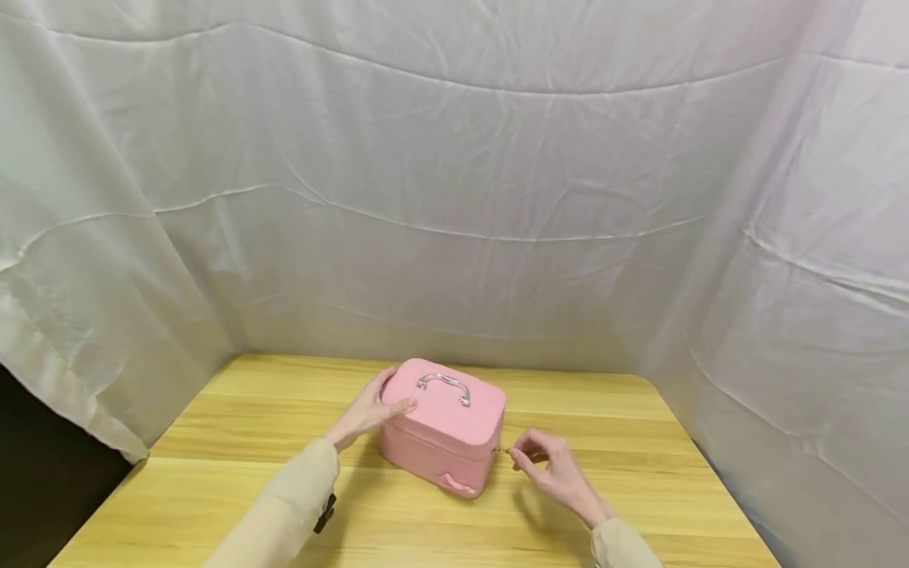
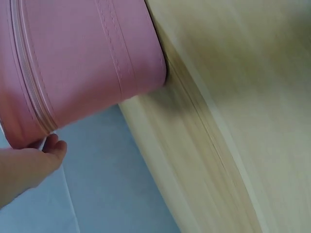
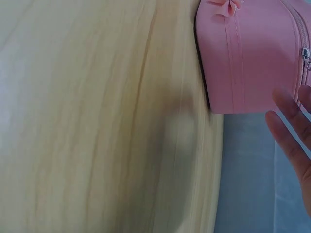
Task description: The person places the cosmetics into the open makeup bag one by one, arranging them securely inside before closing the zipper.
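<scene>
A pink vanity case (image 1: 449, 410) stands on the wooden table, its lid closed and a silver handle (image 1: 443, 383) on top. With its thumb over the lid and its other fingers round the left side, my left hand (image 1: 371, 408) grips the case. At the right side, my right hand (image 1: 556, 471) pinches the small zipper pull (image 1: 500, 450) between thumb and index finger. The right wrist view shows the metal zipper slider (image 3: 305, 53) on the seam. Its remaining fingers (image 3: 291, 145) are spread beside the case there. A pink bow (image 1: 454, 482) sits low on the front.
The wooden table (image 1: 284, 426) reaches back to a pale hanging cloth (image 1: 454, 300) behind the case. More cloth hangs along both sides. A dark area (image 1: 43, 473) shows past the table's left edge.
</scene>
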`<state>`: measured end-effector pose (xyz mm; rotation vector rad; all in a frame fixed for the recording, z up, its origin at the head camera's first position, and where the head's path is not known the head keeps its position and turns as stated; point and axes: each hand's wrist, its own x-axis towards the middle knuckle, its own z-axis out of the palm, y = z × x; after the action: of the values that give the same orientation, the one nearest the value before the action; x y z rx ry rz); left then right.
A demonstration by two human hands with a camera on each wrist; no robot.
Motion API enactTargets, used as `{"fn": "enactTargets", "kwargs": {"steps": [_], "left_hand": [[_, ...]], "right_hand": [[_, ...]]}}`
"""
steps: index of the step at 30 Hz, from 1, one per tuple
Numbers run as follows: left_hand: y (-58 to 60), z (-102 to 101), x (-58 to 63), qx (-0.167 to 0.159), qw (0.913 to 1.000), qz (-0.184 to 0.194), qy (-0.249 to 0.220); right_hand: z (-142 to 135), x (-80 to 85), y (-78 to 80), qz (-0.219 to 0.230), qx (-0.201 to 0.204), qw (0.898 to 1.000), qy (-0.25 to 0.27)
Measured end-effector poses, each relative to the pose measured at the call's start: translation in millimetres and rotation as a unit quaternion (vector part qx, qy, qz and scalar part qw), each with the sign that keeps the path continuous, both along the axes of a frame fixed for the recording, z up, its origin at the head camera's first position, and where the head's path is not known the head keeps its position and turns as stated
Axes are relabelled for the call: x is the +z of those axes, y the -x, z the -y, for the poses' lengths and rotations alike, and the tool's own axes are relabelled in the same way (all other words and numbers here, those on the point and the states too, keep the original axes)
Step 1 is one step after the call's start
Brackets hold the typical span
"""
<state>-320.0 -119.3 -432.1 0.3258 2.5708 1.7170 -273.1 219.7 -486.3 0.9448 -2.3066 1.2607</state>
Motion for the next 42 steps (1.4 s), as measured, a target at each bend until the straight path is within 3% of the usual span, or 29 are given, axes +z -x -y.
{"fn": "enactTargets", "kwargs": {"steps": [10, 14, 17, 22, 27, 32, 36, 42], "left_hand": [[11.0, 9, 2.6, -0.037, 0.9993, 0.004, 0.010], [14.8, 12, 3.0, -0.033, 0.9994, 0.006, 0.009], [15.6, 12, 3.0, -0.008, 0.9998, 0.001, 0.018], [13.0, 11, 3.3, 0.062, 0.9971, -0.017, 0.041], [8.0, 6, 3.0, 0.117, 0.9912, -0.032, 0.054], [-0.2, -4, 0.6, 0.160, 0.9823, -0.070, 0.066], [-9.0, -12, -2.5, 0.174, 0.9784, -0.085, 0.071], [-24.0, -25, 0.7, 0.170, 0.9826, -0.057, 0.050]], "right_hand": [[8, -0.4, -3.8, 0.001, 0.028, 1.000, 0.005], [14, 0.3, -6.5, 0.005, 0.052, 0.999, 0.007], [20, 0.5, -7.8, 0.000, 0.061, 0.998, 0.010], [28, 0.5, -9.1, -0.014, 0.072, 0.997, 0.016], [31, -1.7, -10.0, -0.012, 0.085, 0.996, 0.018], [33, -1.4, -10.3, -0.011, 0.088, 0.996, 0.022], [32, -2.1, -9.9, -0.009, 0.087, 0.996, 0.023], [34, -1.5, -10.6, -0.006, 0.084, 0.996, 0.024]]}}
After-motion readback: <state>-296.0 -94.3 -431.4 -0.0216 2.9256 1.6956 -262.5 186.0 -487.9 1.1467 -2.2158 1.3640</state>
